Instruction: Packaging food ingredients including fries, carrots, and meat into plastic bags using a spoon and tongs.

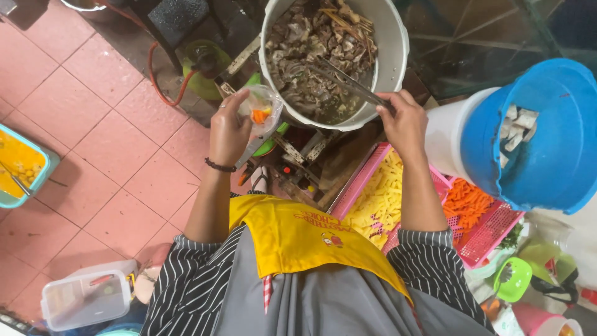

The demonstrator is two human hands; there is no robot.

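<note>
My left hand (229, 129) holds a small clear plastic bag (262, 111) with orange carrot pieces inside, beside the rim of a large grey pot (394, 43). The pot is full of dark meat pieces in broth. My right hand (403, 122) grips metal tongs (345, 81) that reach into the pot over the meat. I wear a yellow apron (298, 236) and a striped shirt.
A pink basket (491, 239) at the right holds yellow strips and orange carrot strips. A blue bucket lid (547, 137) sits on a white bucket. A green gas cylinder (202, 68) with an orange hose stands behind. A clear lidded box (84, 298) and a teal tub (28, 165) lie on the pink tiled floor.
</note>
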